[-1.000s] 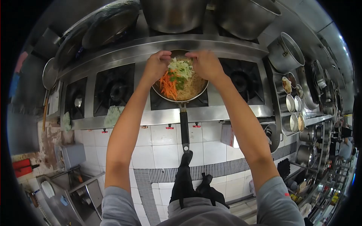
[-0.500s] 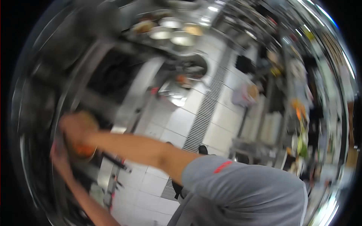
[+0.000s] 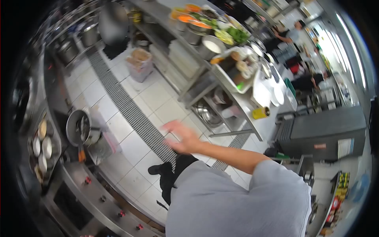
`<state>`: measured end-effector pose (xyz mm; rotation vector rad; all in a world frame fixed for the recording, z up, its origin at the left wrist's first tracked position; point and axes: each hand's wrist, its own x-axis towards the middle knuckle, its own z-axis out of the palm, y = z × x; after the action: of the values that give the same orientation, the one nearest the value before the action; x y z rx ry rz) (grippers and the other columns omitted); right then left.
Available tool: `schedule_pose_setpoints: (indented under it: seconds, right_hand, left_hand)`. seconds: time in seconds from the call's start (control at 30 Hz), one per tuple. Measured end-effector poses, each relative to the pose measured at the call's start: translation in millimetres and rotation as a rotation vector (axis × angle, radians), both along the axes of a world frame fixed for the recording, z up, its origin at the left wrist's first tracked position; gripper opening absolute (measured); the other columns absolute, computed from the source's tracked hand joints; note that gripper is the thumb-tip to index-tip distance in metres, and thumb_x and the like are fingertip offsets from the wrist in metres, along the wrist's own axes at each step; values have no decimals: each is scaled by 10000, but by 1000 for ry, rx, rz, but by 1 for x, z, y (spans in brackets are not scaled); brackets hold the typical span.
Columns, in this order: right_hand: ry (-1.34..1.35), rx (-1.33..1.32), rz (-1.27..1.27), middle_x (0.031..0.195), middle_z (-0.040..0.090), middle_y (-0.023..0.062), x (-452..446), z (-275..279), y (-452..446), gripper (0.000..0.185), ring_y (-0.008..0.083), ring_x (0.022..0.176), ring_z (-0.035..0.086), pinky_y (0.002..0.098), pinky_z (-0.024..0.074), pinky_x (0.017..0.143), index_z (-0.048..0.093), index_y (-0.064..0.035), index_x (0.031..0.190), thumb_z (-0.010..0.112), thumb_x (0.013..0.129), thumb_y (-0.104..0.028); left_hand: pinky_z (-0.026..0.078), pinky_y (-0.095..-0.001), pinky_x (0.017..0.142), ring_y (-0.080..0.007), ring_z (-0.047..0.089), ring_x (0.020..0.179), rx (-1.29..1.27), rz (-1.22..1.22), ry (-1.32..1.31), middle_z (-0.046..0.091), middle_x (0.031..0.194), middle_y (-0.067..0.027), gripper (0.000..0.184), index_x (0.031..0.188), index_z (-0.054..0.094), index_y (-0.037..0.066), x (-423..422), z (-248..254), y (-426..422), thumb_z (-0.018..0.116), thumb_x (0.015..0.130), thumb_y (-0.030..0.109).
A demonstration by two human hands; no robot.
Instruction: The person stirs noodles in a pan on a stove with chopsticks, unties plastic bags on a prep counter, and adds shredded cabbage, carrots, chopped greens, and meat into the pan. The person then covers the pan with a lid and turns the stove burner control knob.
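My right hand [image 3: 182,137] reaches out over the tiled floor in front of my grey shirt, slightly blurred. Its fingers are apart and nothing is in them. Below it in the picture run the slotted floor drain [image 3: 122,98] and my black shoe [image 3: 161,169]. My left hand is out of view. To the hand's right stands a metal worktable [image 3: 258,128] carrying a yellow can [image 3: 260,113], white plates [image 3: 277,96] and a white tray [image 3: 226,81] of food containers. Metal bowls [image 3: 207,114] sit on the shelf under it.
A stove [image 3: 71,177] with red knobs lines the lower left, beside a pot [image 3: 75,128] and several small bowls [image 3: 46,148]. A bagged bin [image 3: 139,65] stands on the floor. Vegetables [image 3: 237,35] fill the far counter. Another person [image 3: 294,34] stands beyond; a grey cabinet [image 3: 319,130] is at right.
The view has swung from the stove side toward the worktable. Both hands were together at a container with orange contents; now only my right hand shows, without it.
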<state>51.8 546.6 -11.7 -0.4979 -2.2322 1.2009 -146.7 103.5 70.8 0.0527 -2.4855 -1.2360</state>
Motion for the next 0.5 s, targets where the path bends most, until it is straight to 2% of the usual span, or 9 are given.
schedule_pose_setpoints:
  seconds: [0.1,0.2,0.23,0.3,0.33,0.4,0.43,0.47,0.5]
  right_hand:
    - [-96,97,-728,1009,578,79,136,12,71,338,165,824,573,296,485,747,582,-45,1094,724,791,-97]
    - [-140,8,-1601,1154,473,172,261,-42,112,708,251,1037,514,347,438,888,416,13,1272,792,747,-279]
    - [-141,-1,-1622,1154,473,172,290,-57,121,708,251,1037,514,347,438,888,416,13,1272,792,747,-279]
    - [-284,-30,-1910,1206,427,224,339,-90,148,973,316,1087,487,400,393,975,268,44,1379,827,696,-365]
    - [-251,-72,-1913,1273,411,229,362,-110,164,1083,333,1129,476,426,371,1012,215,47,1419,859,650,-362]
    - [-96,-99,-1800,1304,390,219,388,-119,182,1037,304,1165,446,425,370,1004,269,55,1390,850,655,-391]
    - [74,-131,-1667,1335,369,209,389,-123,198,996,276,1202,416,424,369,996,323,64,1361,841,660,-420]
    - [24,5,-1629,1221,506,179,410,-151,209,794,237,1111,505,405,414,951,465,68,1261,832,691,-346]
    - [155,-97,-1415,1042,625,123,407,-137,214,536,209,933,592,368,474,863,594,66,1103,807,729,-253]
  left_hand:
    - [484,-374,889,-284,596,1041,62,-146,-36,596,1193,-185,423,1246,546,-8,-6,-5,61,666,878,162]
    - [501,-352,866,-275,599,1026,23,-281,-69,606,1176,-171,438,1260,542,-6,0,0,128,667,878,168]
    - [500,-363,884,-292,599,1039,86,-282,-95,606,1181,-180,453,1261,541,-8,7,6,160,665,882,206]
    - [505,-366,881,-288,606,1032,-29,-423,-20,613,1162,-188,449,1275,539,5,5,1,194,653,894,213]
    - [409,-341,993,-214,544,1156,92,-515,-156,497,1371,-83,364,1246,563,-16,-7,-21,189,551,946,189]
    - [430,-317,950,-192,558,1128,144,-518,-226,496,1367,-65,343,1248,549,-21,9,-20,233,538,957,160]
    - [440,-308,928,-206,570,1046,146,-557,-187,565,1192,-149,422,1336,456,7,25,-15,256,552,947,140]
    - [442,-315,920,-196,575,1028,186,-610,-291,572,1189,-132,398,1320,472,13,34,-15,266,553,945,122]
    - [443,-314,919,-189,584,1014,109,-536,-287,582,1164,-110,388,1302,487,14,47,-10,285,562,932,106]
